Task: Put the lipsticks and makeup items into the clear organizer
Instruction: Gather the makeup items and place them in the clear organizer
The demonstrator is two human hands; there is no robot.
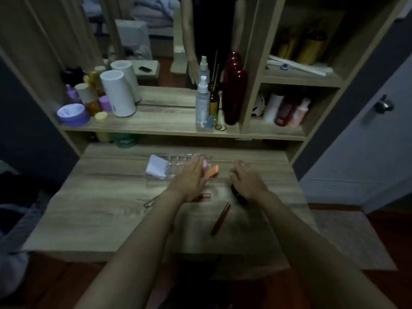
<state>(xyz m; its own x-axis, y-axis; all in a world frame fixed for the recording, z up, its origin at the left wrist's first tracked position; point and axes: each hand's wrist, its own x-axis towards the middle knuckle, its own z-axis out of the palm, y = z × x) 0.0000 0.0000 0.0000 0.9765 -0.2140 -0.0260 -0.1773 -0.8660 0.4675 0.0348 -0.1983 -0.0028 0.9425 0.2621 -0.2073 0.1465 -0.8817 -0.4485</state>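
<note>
Lying toward the rear edge of the worktop (111, 219), roughly mid-width, the clear organizer (176, 161) shows as a transparent tray with a grid of small square cells along its back; its walls are faint in the dim light. A white pad or packet (156, 167) stands tilted in its left end. An orange piece (214, 170) and a pink piece (206, 163) sit at its right end, partly hidden by fingers; whether they rest in a cell or are held cannot be told.

Left hand (189, 181): palm down, fingers extended over the organizer's right half, touching or just above the pink and orange pieces. Grip state cannot be told from this angle.

Right hand (247, 181): palm down, just right of the organizer, fingers curled loosely over a dark rounded item (237, 192) on the worktop. Contact looks likely, but whether the grip is closed on it cannot be told.

Loose items nearer the front edge: a dark red lipstick tube (220, 218) lying diagonally between the two forearms; a pinkish tube (204, 196) partly under the left wrist; a silver slim stick (150, 202) just left of the left forearm. All three lie flat, outside the organizer, apart from both hands' fingers.

Frame is dark and slightly blurred; small labels unreadable.
</note>
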